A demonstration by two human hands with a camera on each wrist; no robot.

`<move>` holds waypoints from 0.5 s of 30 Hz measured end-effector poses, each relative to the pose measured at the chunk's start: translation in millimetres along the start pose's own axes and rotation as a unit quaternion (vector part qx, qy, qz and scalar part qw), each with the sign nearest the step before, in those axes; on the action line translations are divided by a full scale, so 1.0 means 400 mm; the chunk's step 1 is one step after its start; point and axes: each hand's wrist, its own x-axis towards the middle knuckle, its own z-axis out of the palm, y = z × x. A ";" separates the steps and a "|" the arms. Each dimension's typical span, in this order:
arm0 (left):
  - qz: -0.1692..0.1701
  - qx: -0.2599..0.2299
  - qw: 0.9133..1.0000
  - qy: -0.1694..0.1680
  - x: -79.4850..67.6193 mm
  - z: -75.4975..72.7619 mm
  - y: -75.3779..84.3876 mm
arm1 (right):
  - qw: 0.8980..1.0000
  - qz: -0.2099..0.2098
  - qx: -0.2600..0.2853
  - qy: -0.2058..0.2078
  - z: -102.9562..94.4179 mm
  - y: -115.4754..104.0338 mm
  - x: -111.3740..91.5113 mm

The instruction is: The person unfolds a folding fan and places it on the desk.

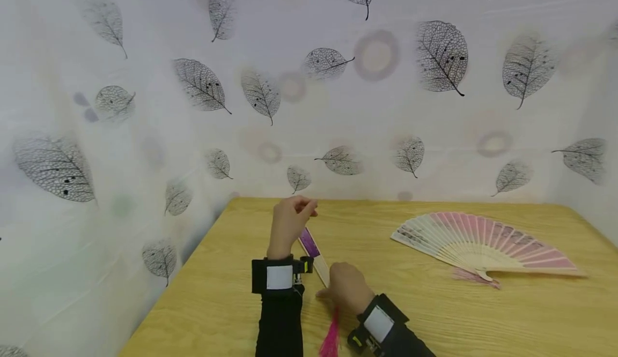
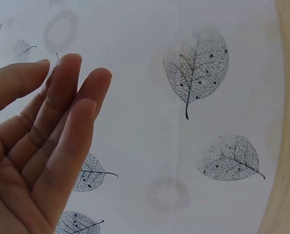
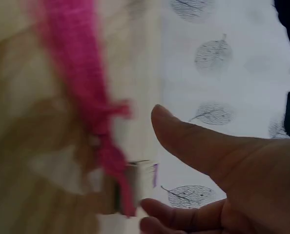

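Observation:
A folded hand fan [image 1: 310,243] with a purple leaf and pale ribs lies slantwise on the wooden table [image 1: 232,303]. From its near end hangs a bright pink tassel [image 1: 330,338], large and blurred in the right wrist view. My left hand [image 1: 289,223] is raised over the far end, its fingers [image 2: 62,151] loosely bent with nothing between them. Close to the near end is my right hand [image 1: 348,287]. Its thumb [image 3: 184,136] stands apart from the fan, while its fingertips [image 3: 155,212] are beside the rib ends; whether they touch is unclear.
On the right of the table lies a spread pink-and-white fan [image 1: 483,239], with a pale pink tassel [image 1: 475,277] at its pivot. A white curtain [image 1: 328,116] printed with leaves hangs behind the table and along its left side.

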 end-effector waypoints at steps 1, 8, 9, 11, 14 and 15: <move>0.002 -0.002 1.000 -0.001 0.001 0.003 0.002 | 1.000 0.004 -0.001 0.003 0.005 0.004 0.000; 0.000 -0.006 1.000 -0.011 -0.004 0.016 0.021 | 0.999 0.016 0.017 -0.032 0.011 0.029 0.003; 0.004 -0.003 1.000 -0.012 -0.005 0.017 0.023 | 0.999 0.017 0.018 -0.036 0.009 0.031 0.003; 0.011 0.001 1.000 -0.017 -0.005 0.021 0.027 | 0.999 0.022 0.022 -0.039 0.001 0.037 0.002; 0.019 0.006 0.999 -0.031 -0.006 0.031 0.034 | 0.996 0.048 0.050 -0.051 -0.028 0.048 0.006; 0.020 0.009 0.999 -0.039 -0.006 0.034 0.037 | 0.995 0.056 0.059 -0.059 -0.040 0.054 0.007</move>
